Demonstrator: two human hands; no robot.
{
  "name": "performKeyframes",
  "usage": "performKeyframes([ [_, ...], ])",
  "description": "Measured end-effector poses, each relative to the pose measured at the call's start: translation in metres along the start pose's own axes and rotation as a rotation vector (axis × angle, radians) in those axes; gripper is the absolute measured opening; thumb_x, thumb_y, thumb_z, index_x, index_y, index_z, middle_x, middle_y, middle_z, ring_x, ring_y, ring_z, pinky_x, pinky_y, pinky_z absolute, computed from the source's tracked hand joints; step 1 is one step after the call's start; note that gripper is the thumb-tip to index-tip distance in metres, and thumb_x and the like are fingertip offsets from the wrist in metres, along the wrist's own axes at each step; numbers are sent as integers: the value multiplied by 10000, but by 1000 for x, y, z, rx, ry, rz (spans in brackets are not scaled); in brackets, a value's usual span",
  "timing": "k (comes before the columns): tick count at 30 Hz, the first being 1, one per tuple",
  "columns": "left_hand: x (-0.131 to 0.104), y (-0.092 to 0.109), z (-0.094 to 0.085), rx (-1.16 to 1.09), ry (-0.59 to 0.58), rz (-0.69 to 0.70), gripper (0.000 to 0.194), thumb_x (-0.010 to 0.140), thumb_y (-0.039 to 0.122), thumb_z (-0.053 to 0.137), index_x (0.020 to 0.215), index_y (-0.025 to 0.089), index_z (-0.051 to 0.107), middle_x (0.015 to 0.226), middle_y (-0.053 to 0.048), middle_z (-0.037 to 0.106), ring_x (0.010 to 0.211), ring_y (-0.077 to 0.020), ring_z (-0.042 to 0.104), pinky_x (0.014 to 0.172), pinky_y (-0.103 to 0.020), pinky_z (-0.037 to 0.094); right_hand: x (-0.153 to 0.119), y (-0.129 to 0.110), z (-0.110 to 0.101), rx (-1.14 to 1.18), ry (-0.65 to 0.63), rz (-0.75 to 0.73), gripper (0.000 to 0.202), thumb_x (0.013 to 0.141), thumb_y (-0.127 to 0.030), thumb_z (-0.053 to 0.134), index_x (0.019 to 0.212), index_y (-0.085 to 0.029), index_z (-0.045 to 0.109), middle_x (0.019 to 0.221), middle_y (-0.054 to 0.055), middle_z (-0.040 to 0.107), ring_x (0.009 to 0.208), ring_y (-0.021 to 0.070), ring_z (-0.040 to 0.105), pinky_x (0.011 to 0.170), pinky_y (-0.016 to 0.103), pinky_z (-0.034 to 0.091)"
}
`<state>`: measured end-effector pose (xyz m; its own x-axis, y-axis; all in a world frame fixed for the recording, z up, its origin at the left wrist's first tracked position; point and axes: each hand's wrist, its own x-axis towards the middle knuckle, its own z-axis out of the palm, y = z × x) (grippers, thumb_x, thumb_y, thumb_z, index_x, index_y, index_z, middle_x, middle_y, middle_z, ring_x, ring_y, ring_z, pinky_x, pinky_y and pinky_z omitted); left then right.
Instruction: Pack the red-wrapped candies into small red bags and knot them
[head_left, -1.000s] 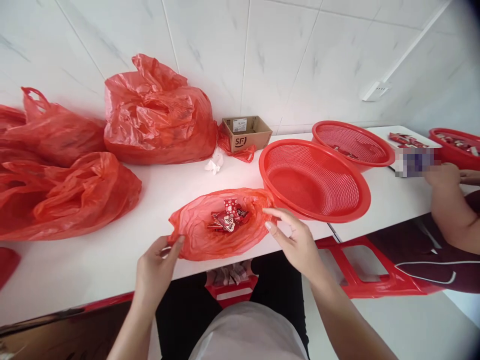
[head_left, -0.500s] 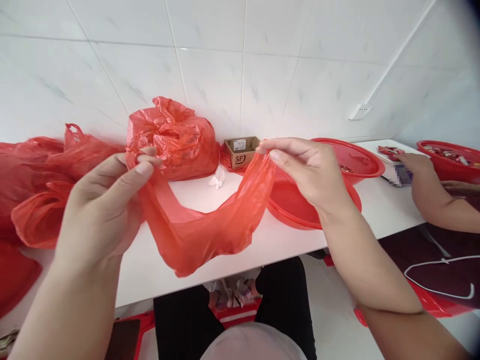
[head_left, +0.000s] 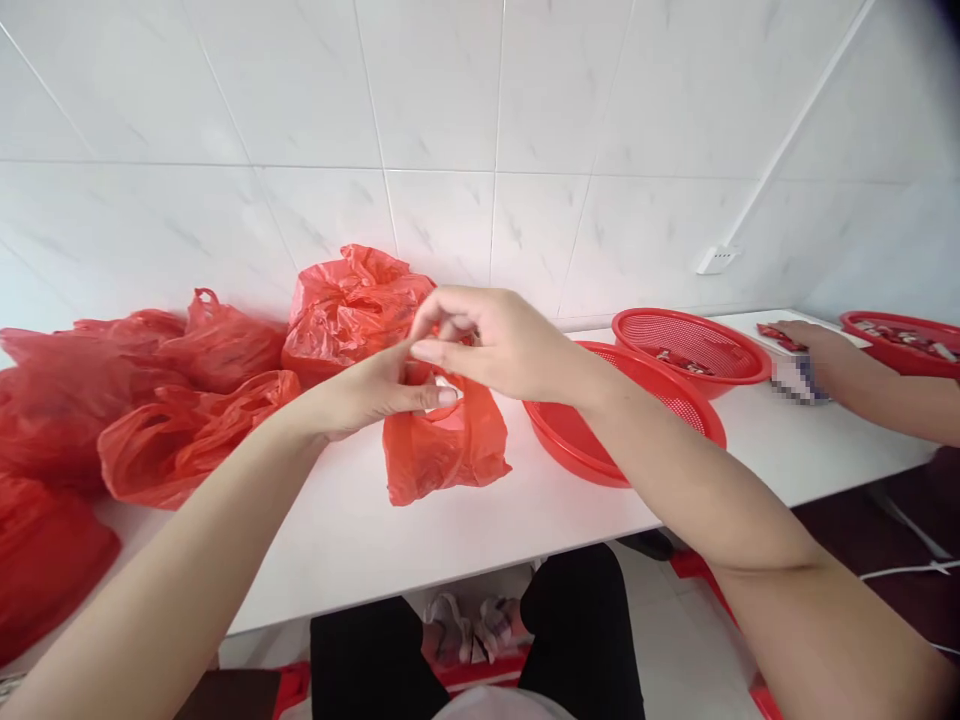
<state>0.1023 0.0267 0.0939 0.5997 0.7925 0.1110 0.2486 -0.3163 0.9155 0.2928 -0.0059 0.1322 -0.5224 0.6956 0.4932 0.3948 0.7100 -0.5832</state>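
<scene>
A thin red plastic bag (head_left: 448, 450) hangs from both hands over the white table, its lower part dangling in a loop. My left hand (head_left: 379, 393) grips its top, the thumb pointing right. Right beside it, my right hand (head_left: 499, 340) pinches the upper end of the same bag with bent fingers. The two hands meet, so exactly how the ends lie between the fingers is hidden. Behind them stands a large full red plastic bag (head_left: 341, 310) against the tiled wall.
Several red bags (head_left: 202, 430) crowd the table's left side. To the right are a red basin (head_left: 592, 455) and a red mesh basket (head_left: 694, 335) with small wrapped pieces. Farther right, another person's hand (head_left: 799, 340) touches red packets near another red basket (head_left: 900, 320).
My hands have come together from far apart, so the stretched bag now hangs folded between them. The view has tilted up and shifted left.
</scene>
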Motion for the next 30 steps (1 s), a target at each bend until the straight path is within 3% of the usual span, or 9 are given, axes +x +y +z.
performKeyframes([
  [2, 8, 0, 6, 24, -47, -39, 327, 684, 282, 804, 957, 208, 640, 775, 4, 570, 714, -146, 553, 649, -299, 491, 12, -1, 7, -16, -48, -29, 76, 917, -230, 562, 941, -181, 615, 716, -35, 646, 677, 105, 598, 690, 278, 462],
  [4, 12, -2, 10, -10, 8, -62, 191, 737, 302, 753, 808, 202, 607, 683, 27, 479, 611, -107, 460, 567, -258, 434, 17, 4, 12, -10, -49, -52, 89, 916, -192, 541, 965, -189, 615, 776, -29, 660, 747, 108, 617, 722, 273, 478],
  [9, 7, -15, 11, -100, 28, -147, 425, 868, 464, 591, 559, 203, 461, 542, 70, 193, 468, -79, 197, 478, -248, 327, 3, 39, 13, -47, 178, -72, 258, 880, -94, 479, 1072, -210, 607, 1052, 15, 667, 971, 133, 627, 866, 307, 489],
  [12, 4, -20, 12, -177, 30, -155, 453, 876, 512, 573, 558, 200, 491, 537, 72, 174, 463, -80, 185, 479, -249, 328, -9, 60, 17, -9, 98, 17, 328, 835, -81, 493, 1115, -220, 593, 1011, 14, 681, 907, 139, 645, 809, 313, 506],
  [14, 4, -22, 13, -217, 64, -158, 468, 886, 518, 557, 554, 194, 501, 522, 67, 209, 461, -79, 218, 485, -245, 346, -14, 68, 23, 42, 31, 67, 280, 829, -104, 502, 1069, -214, 595, 881, -4, 684, 813, 137, 645, 757, 308, 508],
  [18, 3, -25, 15, -242, 123, -188, 477, 891, 520, 552, 555, 182, 522, 503, 48, 316, 468, -82, 309, 517, -244, 403, -18, 69, 32, 76, 135, 74, 150, 833, -159, 529, 956, -206, 602, 876, 0, 677, 812, 134, 637, 776, 306, 500],
  [24, -1, -28, 11, -244, 75, -142, 418, 885, 496, 583, 618, 174, 586, 514, 32, 462, 478, -84, 410, 575, -256, 455, -16, 59, 41, -42, 183, 118, 37, 805, -214, 593, 773, -205, 579, 811, -10, 666, 725, 137, 611, 703, 300, 476],
  [28, -7, -27, 8, -322, 86, -37, 272, 897, 441, 588, 876, 190, 690, 667, -36, 672, 568, -124, 557, 539, -250, 434, -27, 45, 45, -6, 386, 59, 36, 830, -200, 557, 799, -218, 550, 840, 5, 648, 820, 160, 621, 775, 321, 495],
  [30, -10, -25, 6, -330, 128, 4, 251, 883, 409, 614, 950, 186, 709, 747, -57, 704, 601, -132, 585, 583, -266, 474, -36, 38, 46, 33, 385, -17, 47, 825, -182, 566, 803, -220, 551, 983, 35, 646, 978, 184, 620, 891, 358, 488],
])
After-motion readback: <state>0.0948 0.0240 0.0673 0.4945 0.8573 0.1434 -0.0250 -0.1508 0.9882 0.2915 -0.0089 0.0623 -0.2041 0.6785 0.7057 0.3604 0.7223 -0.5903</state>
